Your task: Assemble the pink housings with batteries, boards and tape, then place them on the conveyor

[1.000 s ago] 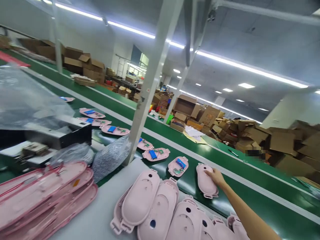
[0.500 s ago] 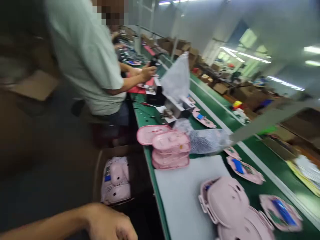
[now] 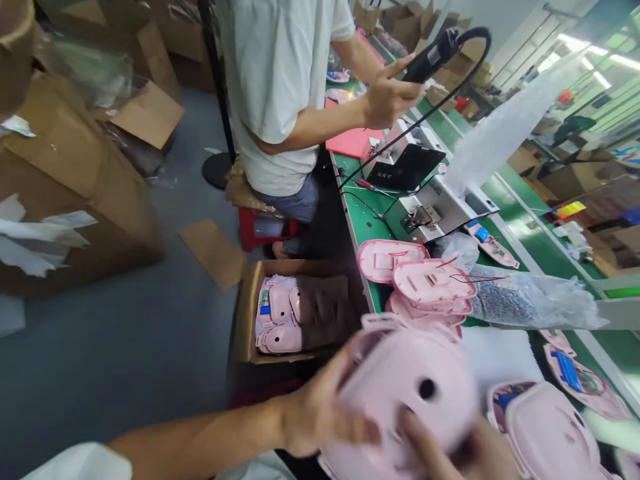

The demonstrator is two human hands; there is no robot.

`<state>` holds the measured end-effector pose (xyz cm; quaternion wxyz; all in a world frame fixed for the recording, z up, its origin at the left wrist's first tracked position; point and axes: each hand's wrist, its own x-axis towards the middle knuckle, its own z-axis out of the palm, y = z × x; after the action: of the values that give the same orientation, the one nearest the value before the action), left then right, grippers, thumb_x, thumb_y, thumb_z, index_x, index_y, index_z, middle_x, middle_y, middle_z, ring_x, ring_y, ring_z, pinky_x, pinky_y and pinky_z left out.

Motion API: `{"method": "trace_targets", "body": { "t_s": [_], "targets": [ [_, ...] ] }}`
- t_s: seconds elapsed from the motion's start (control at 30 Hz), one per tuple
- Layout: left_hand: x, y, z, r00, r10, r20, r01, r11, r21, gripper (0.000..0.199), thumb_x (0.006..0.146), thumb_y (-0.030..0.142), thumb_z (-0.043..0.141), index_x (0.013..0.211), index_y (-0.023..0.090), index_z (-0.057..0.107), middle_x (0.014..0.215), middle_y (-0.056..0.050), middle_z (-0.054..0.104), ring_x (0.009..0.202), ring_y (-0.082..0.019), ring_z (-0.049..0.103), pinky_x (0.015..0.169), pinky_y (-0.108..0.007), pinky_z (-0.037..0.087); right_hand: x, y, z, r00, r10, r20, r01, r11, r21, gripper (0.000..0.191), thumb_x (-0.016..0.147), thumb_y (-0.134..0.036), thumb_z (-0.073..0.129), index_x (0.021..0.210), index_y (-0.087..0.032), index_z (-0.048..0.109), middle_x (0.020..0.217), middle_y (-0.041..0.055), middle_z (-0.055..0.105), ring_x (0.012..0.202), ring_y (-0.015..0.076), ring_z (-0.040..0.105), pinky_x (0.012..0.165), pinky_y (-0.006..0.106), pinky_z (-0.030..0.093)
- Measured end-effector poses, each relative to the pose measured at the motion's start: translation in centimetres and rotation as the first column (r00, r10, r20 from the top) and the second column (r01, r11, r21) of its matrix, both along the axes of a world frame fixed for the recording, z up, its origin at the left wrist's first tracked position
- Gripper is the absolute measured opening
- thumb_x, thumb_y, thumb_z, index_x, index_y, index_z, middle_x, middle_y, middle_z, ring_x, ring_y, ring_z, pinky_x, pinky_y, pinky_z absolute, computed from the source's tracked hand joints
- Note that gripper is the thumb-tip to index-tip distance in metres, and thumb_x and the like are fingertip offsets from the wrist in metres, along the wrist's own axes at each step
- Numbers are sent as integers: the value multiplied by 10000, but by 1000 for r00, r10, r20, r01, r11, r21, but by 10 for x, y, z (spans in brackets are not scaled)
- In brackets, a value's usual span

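A rounded pink plastic housing [image 3: 387, 377] with a round dark hole fills the lower middle of the head view, slightly blurred. My left hand [image 3: 317, 413] grips its left side, fingers across the front. From the lower right, my right hand [image 3: 460, 453] is closed on it too, one digit lying on the front face. Just right of it, another pink housing [image 3: 555, 433] rests on the bench, blue and green parts showing inside. Behind the held one is a stack of pink oval shells [image 3: 433, 280] with thin red wires.
Below the bench's left edge stands a cardboard box [image 3: 245, 327] of pink housings. A co-worker [image 3: 280, 80] holds a black corded tool [image 3: 433, 57] beside metal-cased equipment [image 3: 425, 210]. Pink halves with blue parts [image 3: 570, 370] line the green bench. Large cartons [image 3: 75, 180] stand left.
The view has swung left and down. My left hand, earlier at the lower left with no held item visible, now grips a pink housing; my right hand has come into view on it.
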<state>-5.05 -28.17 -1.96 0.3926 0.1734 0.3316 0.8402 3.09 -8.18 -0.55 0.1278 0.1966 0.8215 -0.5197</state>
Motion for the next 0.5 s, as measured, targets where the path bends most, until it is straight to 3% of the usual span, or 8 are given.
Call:
{"method": "trace_targets", "body": {
  "t_s": [0.1,0.17,0.2,0.3,0.37,0.43,0.5],
  "targets": [
    [7,-28,-45,926,250,281,-210,964,-165,881,724,366,752,1442,278,248,1370,-103,501,1222,-313,513,979,-388,477,-31,-74,-34,977,-208,-47,207,978,-21,568,778,-591,642,1140,-155,621,1000,84,712,957,301,657,768,372,560],
    [8,-49,-76,864,407,295,-294,885,-360,843,735,350,742,1430,280,270,1423,-81,454,1279,-291,461,1021,-340,442,-46,-115,-71,957,-286,-45,278,952,-130,590,809,-623,579,1170,-157,594,1095,90,686,1003,286,641,824,363,534],
    [7,-59,-93,857,426,289,-278,856,-436,835,738,349,734,1429,280,271,1440,-77,435,1277,-290,463,1015,-338,445,-49,-129,-91,956,-292,-20,285,944,-164,596,817,-642,550,1167,-162,596,1115,94,675,1022,284,631,844,365,523],
    [-10,-84,-146,926,288,245,-103,815,-570,828,717,348,718,1423,246,297,1434,-92,440,1213,-307,516,977,-385,470,-40,-148,-145,946,-305,108,316,942,-112,595,808,-658,540,1119,-159,636,1104,114,657,1031,292,619,879,378,500],
    [-37,-91,-184,982,164,91,-59,731,-680,806,702,374,700,1404,204,344,1420,-102,453,1223,-311,503,1006,-400,450,-20,-146,-164,932,-335,136,344,938,-48,594,821,-619,548,1177,-148,623,1110,120,642,981,265,632,842,352,513],
    [-73,-84,-220,994,41,-97,-101,630,-770,814,671,411,714,1377,168,391,1406,-111,464,1269,-319,450,1074,-402,389,5,-139,-165,937,-342,69,344,939,-20,553,855,-569,526,1214,-156,606,1085,109,638,874,217,648,694,286,536],
    [-111,-63,-250,977,-58,-206,-134,581,-803,795,656,431,745,1333,144,444,1367,-116,496,1277,-333,427,1111,-412,343,29,-132,-152,967,-255,-23,255,966,34,458,875,-535,522,1162,-197,632,1009,84,645,784,183,646,570,237,517]
  ]
}}
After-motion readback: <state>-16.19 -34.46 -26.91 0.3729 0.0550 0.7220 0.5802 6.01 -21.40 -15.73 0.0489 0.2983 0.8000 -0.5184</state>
